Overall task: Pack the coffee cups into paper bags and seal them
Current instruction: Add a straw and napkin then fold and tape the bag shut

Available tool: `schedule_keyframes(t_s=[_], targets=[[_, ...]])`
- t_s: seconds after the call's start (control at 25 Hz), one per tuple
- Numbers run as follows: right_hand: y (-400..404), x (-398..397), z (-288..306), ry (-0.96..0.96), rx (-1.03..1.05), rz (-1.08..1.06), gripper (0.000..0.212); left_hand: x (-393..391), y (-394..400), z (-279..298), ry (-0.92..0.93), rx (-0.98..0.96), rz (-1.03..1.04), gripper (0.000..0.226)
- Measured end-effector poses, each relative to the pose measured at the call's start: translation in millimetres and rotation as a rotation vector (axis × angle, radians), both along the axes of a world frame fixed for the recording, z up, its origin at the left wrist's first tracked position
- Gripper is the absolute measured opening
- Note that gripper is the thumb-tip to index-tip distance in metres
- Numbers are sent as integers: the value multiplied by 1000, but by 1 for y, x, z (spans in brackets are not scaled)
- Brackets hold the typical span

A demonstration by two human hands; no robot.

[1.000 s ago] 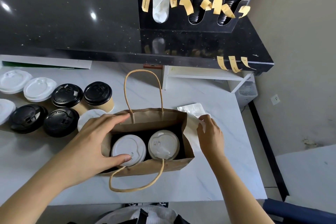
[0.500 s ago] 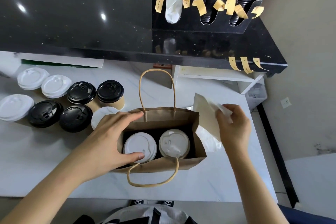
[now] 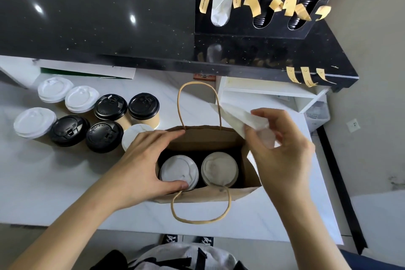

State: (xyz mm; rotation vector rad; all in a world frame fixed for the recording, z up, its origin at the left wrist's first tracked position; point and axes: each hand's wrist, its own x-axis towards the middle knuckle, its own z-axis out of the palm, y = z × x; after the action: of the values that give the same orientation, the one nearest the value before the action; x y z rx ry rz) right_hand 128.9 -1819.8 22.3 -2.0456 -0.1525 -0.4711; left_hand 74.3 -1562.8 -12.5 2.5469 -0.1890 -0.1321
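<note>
A brown paper bag [image 3: 206,138] with twine handles stands open on the white counter. Inside it sit two cups with white lids, one on the left [image 3: 178,170] and one on the right [image 3: 219,169]. My left hand [image 3: 144,160] holds the bag's left end, fingers on the far rim and thumb on the left cup's lid. My right hand [image 3: 282,151] pinches a folded white napkin packet [image 3: 241,119] above the bag's right end.
Several lidded cups, black [image 3: 110,107] and white [image 3: 35,121], stand in a group left of the bag. A black counter [image 3: 109,28] carries a lid organiser [image 3: 258,26] with yellow sticker strips [image 3: 252,5]. More strips [image 3: 304,75] hang on its edge. The white counter [image 3: 76,186] ends at the right.
My right hand picked the white packet up off the counter beside the bag and raised it over the bag's right end. My left hand kept its hold on the bag.
</note>
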Motion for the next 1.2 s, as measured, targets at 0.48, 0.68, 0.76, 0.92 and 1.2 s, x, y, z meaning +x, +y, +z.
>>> schedule_keyframes(t_s=[0.48, 0.68, 0.76, 0.92, 1.2], targets=[[30, 2, -33, 14, -642, 691, 17, -4, -2, 0, 18, -35, 0, 107], [41, 14, -30, 95, -652, 793, 19, -4, -1, 0, 17, -51, -7, 107], [43, 13, -31, 155, -696, 841, 17, -5, 0, 0, 11, -62, -12, 107], [44, 10, -30, 385, -717, 868, 27, -6, 0, 0, 1, -70, -7, 106], [40, 7, -24, 416, -624, 828, 28, -8, 1, -3, -38, -58, 0, 98]])
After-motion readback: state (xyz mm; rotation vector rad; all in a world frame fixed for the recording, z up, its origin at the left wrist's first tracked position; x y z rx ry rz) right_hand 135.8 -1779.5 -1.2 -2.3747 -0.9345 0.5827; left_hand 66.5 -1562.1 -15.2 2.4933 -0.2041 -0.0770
